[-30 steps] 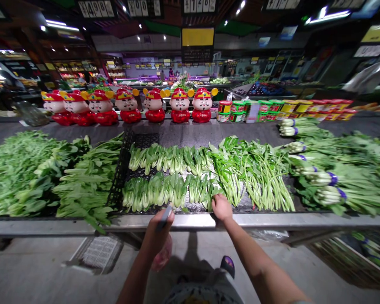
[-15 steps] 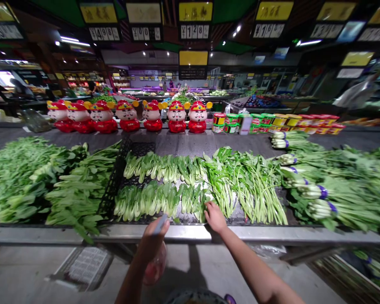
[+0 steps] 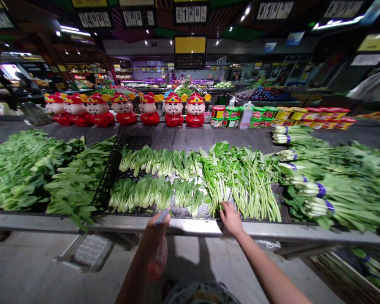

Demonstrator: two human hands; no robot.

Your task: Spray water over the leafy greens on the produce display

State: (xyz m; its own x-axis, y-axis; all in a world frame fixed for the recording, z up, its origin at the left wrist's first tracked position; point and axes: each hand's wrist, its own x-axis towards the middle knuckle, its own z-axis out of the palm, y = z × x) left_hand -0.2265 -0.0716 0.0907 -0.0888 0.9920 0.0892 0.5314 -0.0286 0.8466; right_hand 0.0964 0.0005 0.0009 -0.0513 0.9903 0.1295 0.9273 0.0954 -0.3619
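My left hand [image 3: 156, 228] is closed around a slim grey object [image 3: 161, 216], whose kind I cannot make out. A clear plastic bag [image 3: 158, 257] with something reddish inside hangs below that hand. At the front rail, my right hand [image 3: 232, 217] has its fingers loosely apart, close to the stem ends of the leafy, long-stemmed greens [image 3: 256, 185]; nothing shows in it, though the fingertips are partly hidden. To its left, small bok choy [image 3: 158, 192] lie in two rows on the perforated metal shelf [image 3: 180, 211].
A metal rail [image 3: 190, 227] edges the stand. Loose greens [image 3: 15, 173] fill the left, beside a black crate wall [image 3: 109, 169]. Bundles with purple bands [image 3: 316, 207] lie right. Red figurine jars [image 3: 174, 110] and small tubs [image 3: 231, 116] line the back. A crate [image 3: 90, 251] sits on the floor.
My right hand has moved right from the end of the front bok choy row to the long-stemmed greens. The bok choy at that end lie differently. My left hand keeps its hold.
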